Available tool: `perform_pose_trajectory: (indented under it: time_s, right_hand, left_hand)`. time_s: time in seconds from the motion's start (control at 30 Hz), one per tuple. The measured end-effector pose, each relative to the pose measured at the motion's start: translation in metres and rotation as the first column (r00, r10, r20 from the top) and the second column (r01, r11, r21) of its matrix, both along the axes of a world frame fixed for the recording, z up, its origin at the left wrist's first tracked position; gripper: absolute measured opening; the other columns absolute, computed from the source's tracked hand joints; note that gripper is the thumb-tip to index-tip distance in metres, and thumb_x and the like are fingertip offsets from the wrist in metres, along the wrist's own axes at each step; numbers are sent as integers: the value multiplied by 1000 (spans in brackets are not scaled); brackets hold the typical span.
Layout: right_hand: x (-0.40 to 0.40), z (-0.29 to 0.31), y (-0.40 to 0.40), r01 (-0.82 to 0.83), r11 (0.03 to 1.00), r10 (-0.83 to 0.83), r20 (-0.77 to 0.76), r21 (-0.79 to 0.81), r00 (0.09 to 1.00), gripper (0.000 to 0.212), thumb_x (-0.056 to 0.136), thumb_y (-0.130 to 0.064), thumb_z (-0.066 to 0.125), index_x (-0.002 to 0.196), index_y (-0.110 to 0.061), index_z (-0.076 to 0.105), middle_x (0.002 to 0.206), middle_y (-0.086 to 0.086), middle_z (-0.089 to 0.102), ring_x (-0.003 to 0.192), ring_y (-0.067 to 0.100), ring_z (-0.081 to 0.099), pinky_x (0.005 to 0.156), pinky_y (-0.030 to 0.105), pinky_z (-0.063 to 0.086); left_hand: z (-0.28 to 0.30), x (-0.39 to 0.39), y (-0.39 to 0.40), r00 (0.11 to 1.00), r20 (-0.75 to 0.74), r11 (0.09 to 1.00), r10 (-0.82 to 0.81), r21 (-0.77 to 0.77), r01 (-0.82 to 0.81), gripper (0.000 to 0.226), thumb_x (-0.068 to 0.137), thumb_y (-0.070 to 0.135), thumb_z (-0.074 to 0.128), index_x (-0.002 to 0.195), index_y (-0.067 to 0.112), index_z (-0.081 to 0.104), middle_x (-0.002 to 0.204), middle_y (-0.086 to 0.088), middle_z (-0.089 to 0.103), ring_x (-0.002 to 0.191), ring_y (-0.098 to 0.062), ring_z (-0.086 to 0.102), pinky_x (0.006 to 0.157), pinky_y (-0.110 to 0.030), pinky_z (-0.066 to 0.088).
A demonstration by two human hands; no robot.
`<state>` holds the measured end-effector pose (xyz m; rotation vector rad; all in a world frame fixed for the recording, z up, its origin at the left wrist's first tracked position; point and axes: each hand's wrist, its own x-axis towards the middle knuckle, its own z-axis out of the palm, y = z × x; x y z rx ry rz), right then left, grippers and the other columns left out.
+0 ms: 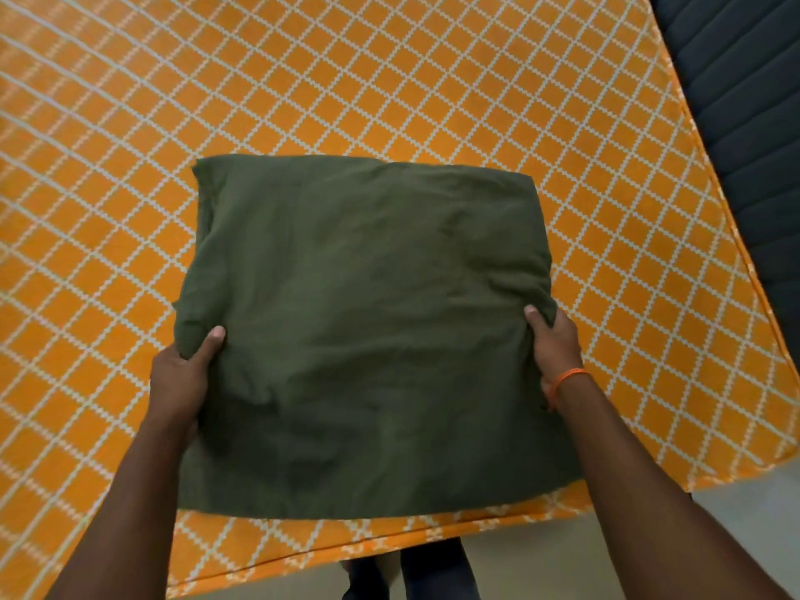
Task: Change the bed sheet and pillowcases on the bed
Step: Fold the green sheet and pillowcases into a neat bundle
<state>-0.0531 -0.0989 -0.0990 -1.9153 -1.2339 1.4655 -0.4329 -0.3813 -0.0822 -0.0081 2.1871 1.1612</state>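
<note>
Head view, green pillow [368,322] gripped between both hands [179,376]

Both forearms extend forward, bare. Left hand [179,376] grips the pillow's [368,318] left edge, thumb on top. Right hand [554,344] grips its right edge, thumb on top; orange band [567,376] at wrist.

Dark ribbed headboard [744,136] at top right; pale floor [541,565] below w/ dark trouser legs [437,573].
</note>
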Motion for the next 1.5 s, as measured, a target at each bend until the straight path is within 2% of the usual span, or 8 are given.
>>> perform_pose_trajectory:
  time_s: [0.13, 0.27, 0.37, 0.5, 0.73, 0.9, 1.23, 1.5]
  right_hand:
    - [9, -4, 9, 34, 987, -50, -102, -156, 994, 32, 103, -23, 62, 130, -6, 63, 121, 10, 71, 107, 24, 68, 85, 25, 56]
    - [-3, 0, 8, 13, 977, -139, 586, 214, 798, 22, 100, -19, 57, 121, -15, 54, 119, 17, 67, 111, 38, 62, 81, 38, 43]
    - [-16, 1, -2, -93, 975, 3, 411, 200, 912, 49, 102, -46, 54, 144, -22, 43, 135, 12, 62, 122, 33, 59, 92, 36, 46]
    - [-21, -6, -19, -247, 965, 259, 176, -89, 950, 111, 71, -78, 76, 158, -33, 23, 156, -2, 46, 136, 24, 51, 115, 45, 43]
    - [-34, 14, 15, -194, 924, 139, -185, -328, 973, 61, 69, -22, 92, 124, -8, 69, 115, 12, 76, 101, 33, 75, 94, 50, 59]
    - [-50, 64, 47, -172, 968, 96, -368, -182, 925, 43, 85, -9, 79, 126, -3, 69, 119, 15, 75, 109, 33, 72, 90, 44, 59]
    - [-69, 165, 79, -40, 969, 174, -556, 244, 813, 36, 86, 4, 74, 122, -2, 71, 124, 17, 72, 119, 32, 68, 98, 42, 57]
    - [-2, 94, -14, 18, 1000, -10, -330, 22, 944, 40, 58, -2, 75, 98, -5, 79, 93, 3, 79, 93, 27, 73, 85, 42, 59]
  left_hand:
    - [-7, -17, -11, 909, 416, 989, -13, 139, -50, 50, 100, 46, 66, 136, 11, 64, 132, -8, 71, 119, -27, 70, 101, -46, 51]
    - [-22, -36, 4, 975, -213, 944, -58, -328, -16, 40, 95, 25, 71, 127, 13, 51, 123, -13, 64, 117, -38, 61, 95, -53, 51]
    - [-13, -34, 27, 915, -312, 933, -254, -327, 148, 47, 103, 40, 54, 145, 20, 45, 136, -16, 60, 124, -41, 56, 99, -53, 48]
    - [3, -17, 43, 944, 88, 928, -319, -173, 330, 90, 80, 78, 70, 148, 21, 52, 138, -4, 66, 124, -32, 63, 104, -47, 52]
    - [25, -30, 56, 787, 590, 983, -180, 126, 131, 104, 36, 49, 104, 129, 16, 71, 122, -3, 77, 109, -22, 75, 95, -42, 53]
    - [64, -37, 83, 867, 470, 957, -167, 287, 29, 47, 88, 31, 76, 132, 15, 70, 124, 0, 76, 109, -16, 75, 104, -40, 53]
    - [137, -68, 108, 957, -48, 730, -285, 636, 250, 40, 103, 8, 59, 143, 14, 61, 145, -7, 63, 139, -24, 56, 116, -39, 45]
    - [91, 1, 14, 967, 135, 897, -215, 420, 141, 43, 98, 25, 63, 141, 20, 63, 137, 4, 69, 128, -17, 65, 99, -33, 57]
